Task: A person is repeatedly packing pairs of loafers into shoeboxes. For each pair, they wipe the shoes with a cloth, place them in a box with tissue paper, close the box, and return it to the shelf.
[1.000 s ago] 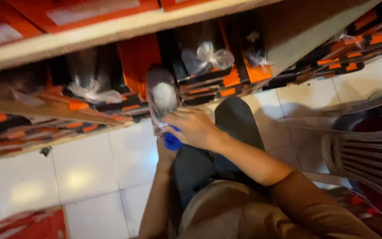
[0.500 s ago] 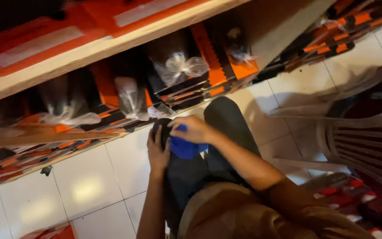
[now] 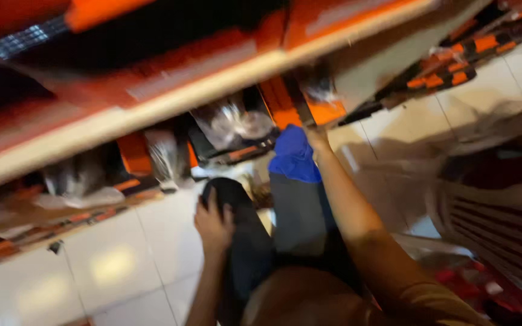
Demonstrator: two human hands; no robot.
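head cam, pretty blurry, left hand (image 3: 214,224) spread flat on a dark knee (image 3: 237,211) around 7 o'clock, right hand (image 3: 316,140) reaching up near 1 o'clock, gripping a blue cloth (image 3: 293,154) just under the wooden shelf (image 3: 170,99), orange boxes (image 3: 285,99) behind it

Orange and black boxes (image 3: 152,54) sit on top of the pale wooden shelf (image 3: 170,105), lying flat, one showing a long pale label strip (image 3: 179,81) along its side. Under the shelf, more orange-and-black boxes (image 3: 291,105) stand open in a row on the floor, with crumpled clear wrapping (image 3: 237,124) spilling out of them. Further right, flat orange-and-black boxes (image 3: 460,60) lie along the tiled floor. All of it is blurred.
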